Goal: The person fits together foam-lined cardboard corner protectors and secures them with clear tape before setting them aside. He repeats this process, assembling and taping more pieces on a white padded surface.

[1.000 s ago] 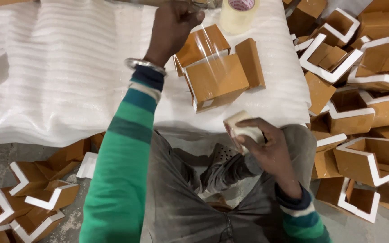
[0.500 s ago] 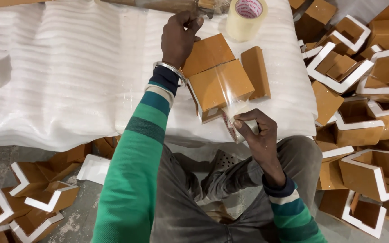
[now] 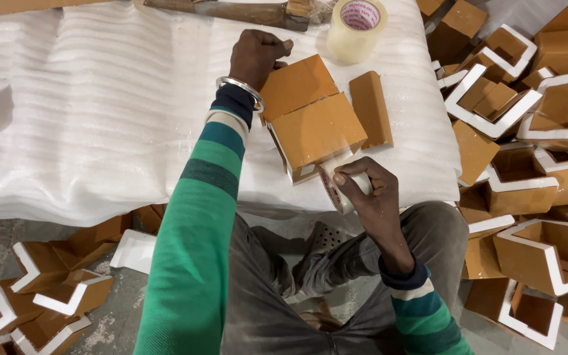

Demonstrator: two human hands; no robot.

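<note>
L hand [image 3: 256, 56] fisted at far-left edge of brown corner-piece stack [image 3: 310, 118], grip closed against its top edge, pinning it down. R hand [image 3: 369, 190] wrapped round small tape roll [image 3: 335, 185], grip holding roll w/ thumb on its rim, pressed to stack's near corner close to bench [image 3: 87, 118] front edge. Stack lying mid-right on white foam sheet covering bench. Loose brown piece [image 3: 371, 108] just beside stack on right, apart from it. Larger clear tape roll [image 3: 356, 29] + wooden-handled tool [image 3: 231, 11] along far edge. Wide bare foam to left of arm; right side tight, heap of brown/white corner pieces [image 3: 527, 125] crowding bench's right edge. More pieces on floor [image 3: 41, 296] lower left.
</note>
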